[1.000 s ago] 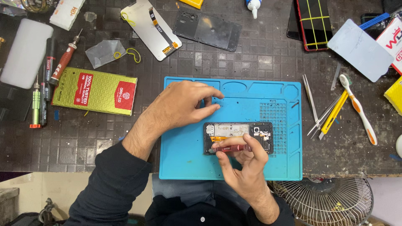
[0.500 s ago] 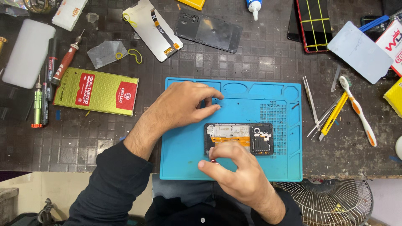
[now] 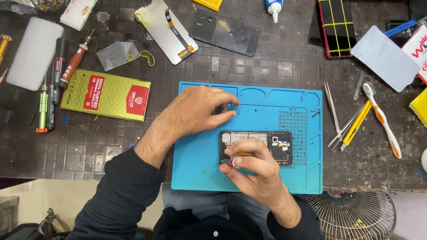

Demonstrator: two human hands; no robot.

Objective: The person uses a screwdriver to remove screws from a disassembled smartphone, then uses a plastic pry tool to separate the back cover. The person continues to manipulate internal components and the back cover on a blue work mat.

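An opened black phone (image 3: 279, 146) with its back off lies on a blue work mat (image 3: 302, 102). My right hand (image 3: 253, 171) covers the phone's left half and is closed around a small red-handled screwdriver (image 3: 231, 162); only the tool's end shows at the phone's lower left corner. My left hand (image 3: 200, 111) rests on the mat's upper left part, above and left of the phone. Its thumb and forefinger are curled close together by a shallow compartment. Whether anything small sits between them is hidden.
Tweezers (image 3: 331, 106), a yellow pry tool (image 3: 356, 124) and a toothbrush (image 3: 382, 120) lie right of the mat. A green padded packet (image 3: 106, 95) and screwdrivers (image 3: 73, 60) lie left. A phone screen (image 3: 167, 29) and back cover (image 3: 224, 33) lie behind. A fan (image 3: 351, 215) stands below the table edge.
My right hand has shifted left over the phone and turned, so the red-handled tool that lay along the phone's lower edge is now mostly hidden. The left hand has barely moved.
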